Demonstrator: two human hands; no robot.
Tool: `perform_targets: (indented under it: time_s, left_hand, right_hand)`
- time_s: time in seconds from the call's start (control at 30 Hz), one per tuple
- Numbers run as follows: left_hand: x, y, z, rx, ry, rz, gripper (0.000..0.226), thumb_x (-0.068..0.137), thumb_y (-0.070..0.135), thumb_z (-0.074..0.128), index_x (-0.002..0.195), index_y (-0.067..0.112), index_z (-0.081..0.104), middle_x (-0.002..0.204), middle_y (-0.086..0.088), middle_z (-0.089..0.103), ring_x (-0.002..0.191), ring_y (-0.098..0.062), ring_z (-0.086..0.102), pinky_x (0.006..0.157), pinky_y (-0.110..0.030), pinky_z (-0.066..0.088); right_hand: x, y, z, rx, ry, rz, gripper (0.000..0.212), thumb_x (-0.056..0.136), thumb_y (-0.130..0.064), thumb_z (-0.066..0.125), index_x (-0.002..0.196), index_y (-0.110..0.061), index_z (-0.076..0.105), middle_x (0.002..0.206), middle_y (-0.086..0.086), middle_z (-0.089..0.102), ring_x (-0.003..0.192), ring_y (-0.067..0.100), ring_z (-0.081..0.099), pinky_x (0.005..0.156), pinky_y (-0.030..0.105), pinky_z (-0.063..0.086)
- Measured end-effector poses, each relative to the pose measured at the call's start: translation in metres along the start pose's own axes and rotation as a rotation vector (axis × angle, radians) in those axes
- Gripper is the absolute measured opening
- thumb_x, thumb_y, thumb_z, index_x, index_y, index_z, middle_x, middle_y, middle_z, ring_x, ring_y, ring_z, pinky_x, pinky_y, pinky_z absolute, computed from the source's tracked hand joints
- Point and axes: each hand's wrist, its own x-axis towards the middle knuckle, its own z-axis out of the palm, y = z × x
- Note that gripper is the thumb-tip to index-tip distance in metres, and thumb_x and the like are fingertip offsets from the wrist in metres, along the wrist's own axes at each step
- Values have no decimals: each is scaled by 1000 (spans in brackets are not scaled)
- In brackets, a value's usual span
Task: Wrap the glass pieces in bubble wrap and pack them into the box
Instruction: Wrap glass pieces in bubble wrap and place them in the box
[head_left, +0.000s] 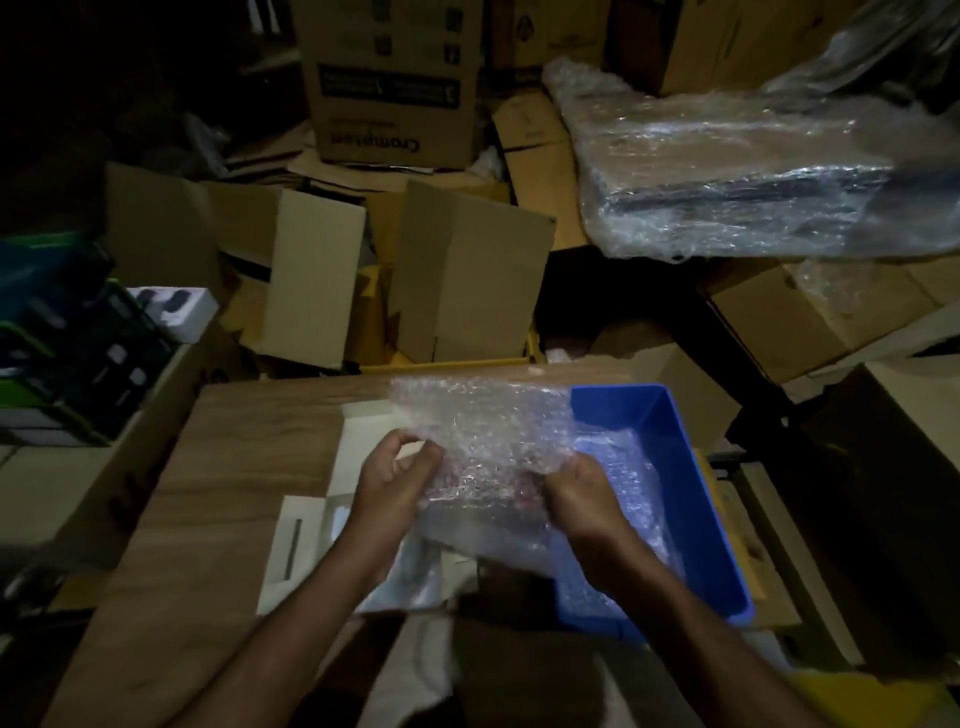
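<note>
A sheet of bubble wrap (483, 441) is held up over the wooden table (244, 467). My left hand (397, 480) pinches its left edge with curled fingers. My right hand (576, 493) grips its right side. Something dark and reddish shows through the wrap between my hands; I cannot tell what it is. A flat white carton (311, 540) with open flaps lies on the table under my left arm. To the right stands a blue plastic bin (691, 499) with more bubble wrap (618, 499) inside.
Open brown cardboard boxes (467, 275) crowd the space behind the table. A large bundle in clear plastic film (727, 171) lies at the upper right. Dark crates and small boxes (78, 353) are stacked at the left. The room is dim.
</note>
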Motion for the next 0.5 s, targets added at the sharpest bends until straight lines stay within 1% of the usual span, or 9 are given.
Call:
perform_targets:
  time_s: [0.07,0.1,0.13,0.2,0.27,0.33,0.4,0.43,0.5]
  left_hand:
    - [-1,-12,-17,-87,92,-187,23,98,12,64,120,9,59,108,-23,73,93,-31,70,86,-51,57]
    - [-1,-17,-26,-94,146,-227,26,97,14,65,122,12,57,112,-24,71,98,-31,68,91,-54,56]
    - [0,-21,-35,-55,187,-238,29,97,20,67,123,15,54,114,-21,69,100,-28,67,91,-54,55]
    - [-2,-24,-52,70,217,-251,34,97,32,66,124,23,48,109,-3,66,93,-17,66,77,-43,56]
    - [-4,-24,-72,59,147,-302,36,97,36,66,125,31,43,102,3,69,79,-13,67,63,-31,52]
    - [-10,-29,-96,22,-34,-330,46,90,39,75,127,39,47,105,-1,77,83,-13,75,61,-25,54]
    - [-17,-30,-114,44,-217,-274,61,77,29,88,129,38,59,114,-2,77,99,-11,75,70,-20,57]
    - [-20,-30,-119,66,-264,-235,64,72,19,92,128,33,64,115,-3,76,103,-12,74,75,-21,58]
    - [-20,-30,-124,155,-255,-173,65,64,5,93,122,24,70,105,-1,75,96,-11,73,77,-22,58]
  right_hand:
    - [1,5,22,42,-10,259,19,96,-13,65,99,4,75,86,22,73,69,26,67,59,30,52]
    - [0,9,31,46,-32,298,23,97,-15,65,102,6,74,88,23,74,71,26,68,61,30,52]
    - [-1,14,40,30,-28,286,23,97,-16,67,105,5,73,90,22,76,74,24,70,62,28,52]
    - [-7,28,55,28,47,198,26,94,-11,72,117,-1,63,94,12,78,71,13,73,60,22,55]
    - [-14,40,63,-38,118,133,55,88,-8,78,131,-9,44,112,8,68,75,2,72,65,17,56]
    - [-18,49,66,-162,100,66,70,85,-6,80,137,-20,36,124,4,59,99,7,70,84,27,59]
    - [-18,50,67,-246,-18,11,69,84,0,79,140,-21,45,130,7,62,116,25,66,99,46,55]
    - [-17,48,69,-298,-90,-14,67,83,2,79,140,-18,51,131,7,64,119,27,65,103,48,54]
    - [-15,47,72,-439,-181,-64,69,78,5,82,139,-16,57,128,-1,68,119,15,66,102,36,55]
